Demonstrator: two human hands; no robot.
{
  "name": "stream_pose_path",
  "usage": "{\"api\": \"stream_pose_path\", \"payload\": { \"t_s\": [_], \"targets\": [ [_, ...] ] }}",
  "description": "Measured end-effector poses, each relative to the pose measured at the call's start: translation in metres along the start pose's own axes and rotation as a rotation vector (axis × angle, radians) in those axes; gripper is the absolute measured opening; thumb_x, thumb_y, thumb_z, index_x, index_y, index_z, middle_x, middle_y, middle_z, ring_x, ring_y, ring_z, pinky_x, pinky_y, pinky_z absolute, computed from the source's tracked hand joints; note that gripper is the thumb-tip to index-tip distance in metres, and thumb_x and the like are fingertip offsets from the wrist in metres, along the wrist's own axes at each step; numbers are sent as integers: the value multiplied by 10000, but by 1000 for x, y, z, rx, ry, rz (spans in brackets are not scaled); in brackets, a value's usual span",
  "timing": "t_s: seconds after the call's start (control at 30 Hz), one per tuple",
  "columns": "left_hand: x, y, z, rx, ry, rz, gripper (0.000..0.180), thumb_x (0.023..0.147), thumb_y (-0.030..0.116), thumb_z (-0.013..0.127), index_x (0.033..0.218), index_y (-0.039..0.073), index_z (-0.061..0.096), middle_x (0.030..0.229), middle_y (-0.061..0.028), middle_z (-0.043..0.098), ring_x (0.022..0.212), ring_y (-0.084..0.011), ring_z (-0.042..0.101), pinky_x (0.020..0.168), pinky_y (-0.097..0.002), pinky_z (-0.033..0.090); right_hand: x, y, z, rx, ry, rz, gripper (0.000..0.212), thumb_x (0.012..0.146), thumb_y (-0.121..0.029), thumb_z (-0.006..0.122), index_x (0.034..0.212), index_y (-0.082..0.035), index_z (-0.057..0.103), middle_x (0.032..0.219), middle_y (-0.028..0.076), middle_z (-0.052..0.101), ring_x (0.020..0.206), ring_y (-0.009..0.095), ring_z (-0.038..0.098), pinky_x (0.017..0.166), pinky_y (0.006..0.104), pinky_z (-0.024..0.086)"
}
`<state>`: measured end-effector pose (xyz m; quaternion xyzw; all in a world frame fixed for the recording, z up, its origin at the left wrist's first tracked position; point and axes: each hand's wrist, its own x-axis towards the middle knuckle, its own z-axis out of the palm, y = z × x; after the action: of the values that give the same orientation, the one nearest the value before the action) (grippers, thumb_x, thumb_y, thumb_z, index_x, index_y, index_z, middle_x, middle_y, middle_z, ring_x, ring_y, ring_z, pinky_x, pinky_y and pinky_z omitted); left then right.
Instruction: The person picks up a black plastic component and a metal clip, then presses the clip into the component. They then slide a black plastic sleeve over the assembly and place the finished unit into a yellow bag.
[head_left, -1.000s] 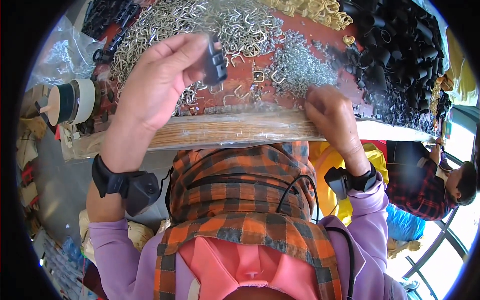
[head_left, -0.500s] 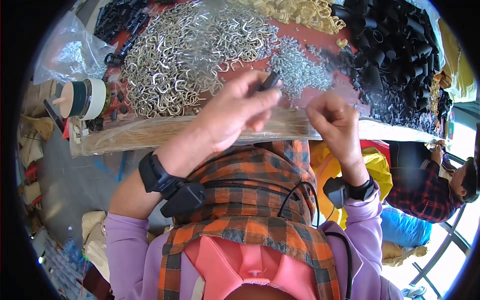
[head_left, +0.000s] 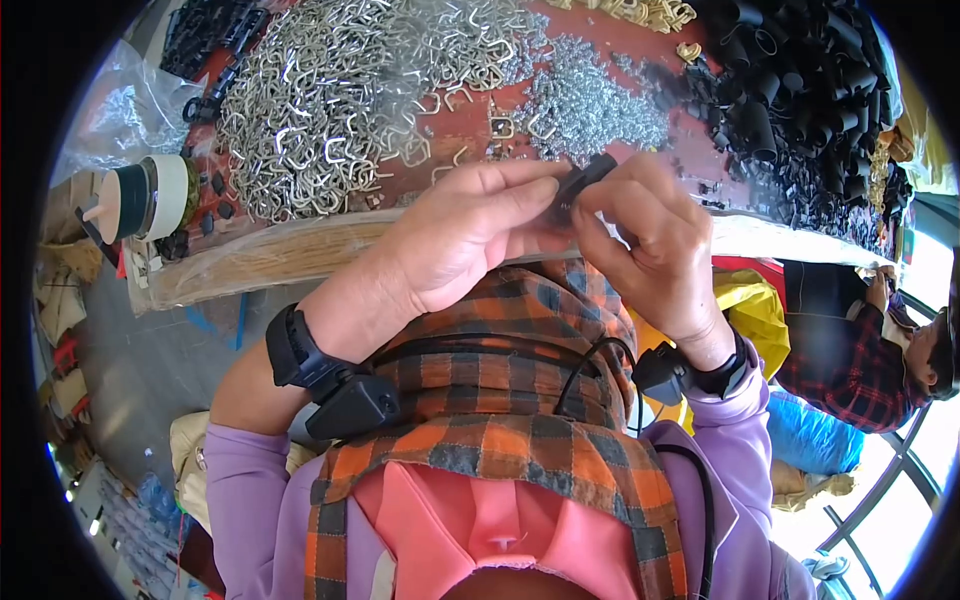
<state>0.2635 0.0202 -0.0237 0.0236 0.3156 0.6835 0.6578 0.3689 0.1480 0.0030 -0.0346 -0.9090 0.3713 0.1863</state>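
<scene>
Between the fingers and thumb of my left hand (head_left: 455, 225) is a small black plastic piece (head_left: 574, 190), held just above the table's front edge. My right hand (head_left: 655, 235) is closed, its fingertips pressed together at the right end of that piece. Whatever sits in those fingertips is hidden or too small to name. Beyond both hands lies a heap of tiny silvery metal parts (head_left: 590, 100). A large pile of bent, U-shaped metal shackles (head_left: 310, 120) spreads to the left of it.
Black plastic tubes (head_left: 765, 130) and smaller black bits are heaped at the right. Cream-coloured parts (head_left: 640, 12) lie at the far edge. A tape roll (head_left: 165, 198) and a clear plastic bag (head_left: 115, 125) are at left. Another person (head_left: 850, 375) sits beyond the table's right end.
My right hand has moved left to meet the black piece. My left hand has shifted slightly right and lower, turning the piece. The hands were apart before.
</scene>
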Motion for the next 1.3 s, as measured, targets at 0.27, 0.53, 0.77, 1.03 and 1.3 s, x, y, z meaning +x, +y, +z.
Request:
{"api": "stream_pose_path", "payload": {
  "t_s": [0.27, 0.53, 0.77, 1.03, 1.3],
  "targets": [
    [-12, -6, 2, 223, -3, 18, 307, 840, 119, 439, 1111, -24, 425, 1025, -80, 508, 934, -139, 504, 830, -292, 423, -6, -7, 1, -58, -75, 12, 102, 622, 39, 593, 694, -5, 536, 624, 59, 457, 506, 167, 451, 448, 253, 346],
    [-16, -5, -1, 309, 23, 45, 260, 816, 129, 490, 1018, -34, 502, 914, -69, 550, 817, -124, 548, 752, -225, 440, 2, -12, 3, -27, -192, 70, 94, 603, 20, 600, 664, -8, 533, 593, 54, 439, 510, 160, 443, 445, 255, 328],
    [-20, -5, -7, 232, 83, -5, 267, 793, 133, 527, 1015, -15, 515, 917, -65, 551, 807, -109, 546, 741, -226, 443, 14, -20, -1, 78, -294, 217, 98, 590, 5, 604, 656, -9, 533, 571, 31, 404, 489, 125, 384, 427, 250, 276],
    [-23, -9, -8, 219, 46, -11, 255, 780, 129, 544, 996, -6, 528, 918, -60, 551, 829, -119, 543, 768, -242, 436, 9, -15, 2, 41, -325, 83, 87, 601, 14, 594, 660, -9, 535, 561, 21, 384, 502, 114, 366, 433, 244, 265],
    [-20, -2, -16, 14, 40, -4, 256, 786, 118, 531, 996, -27, 511, 941, -72, 543, 860, -157, 546, 800, -264, 430, 20, -8, 10, 58, -296, 45, 81, 622, 15, 597, 679, -11, 547, 577, 21, 408, 497, 123, 389, 439, 245, 281]
  ]
}}
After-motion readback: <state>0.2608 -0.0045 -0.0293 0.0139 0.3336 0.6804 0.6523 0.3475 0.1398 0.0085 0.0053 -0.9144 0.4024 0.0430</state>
